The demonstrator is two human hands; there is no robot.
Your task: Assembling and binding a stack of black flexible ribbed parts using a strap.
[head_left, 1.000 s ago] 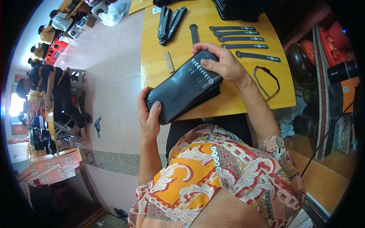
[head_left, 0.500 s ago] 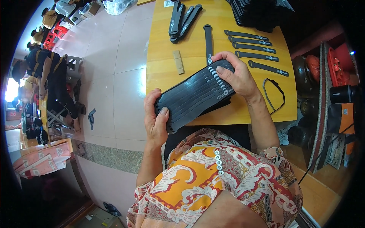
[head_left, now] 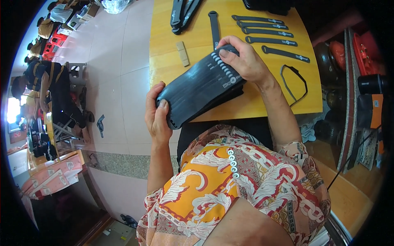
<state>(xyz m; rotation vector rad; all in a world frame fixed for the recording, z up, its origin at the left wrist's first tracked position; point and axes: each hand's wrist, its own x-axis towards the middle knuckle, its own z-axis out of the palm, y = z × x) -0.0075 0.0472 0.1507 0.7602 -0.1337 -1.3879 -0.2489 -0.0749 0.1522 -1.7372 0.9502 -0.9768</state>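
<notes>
Between my two hands is a stack of black straps [head_left: 193,84], laid side by side and tilted, with white print near the right end. My left hand [head_left: 158,112] grips the left end, thumb on top. The right end is held by my right hand [head_left: 246,61], its thumb pressing on the top face and fingers behind. Part of another dark stack shows beneath the held one. Just beyond my right hand a single black strap [head_left: 214,28] lies lengthwise on the yellow table [head_left: 172,78]. Several separate black straps [head_left: 269,31] lie in a spaced row to the right.
A fanned bundle of straps [head_left: 183,14] lies at the table's far left, with a small tan block [head_left: 182,53] nearer. A looped black band [head_left: 294,84] rests near the right edge. Shelves with jars [head_left: 334,98] stand at right. Another person [head_left: 49,86] sits at far left.
The view has shifted, so the table and straps sit higher and slightly left. Both hands keep hold of the strap stack, which looks a little more tilted.
</notes>
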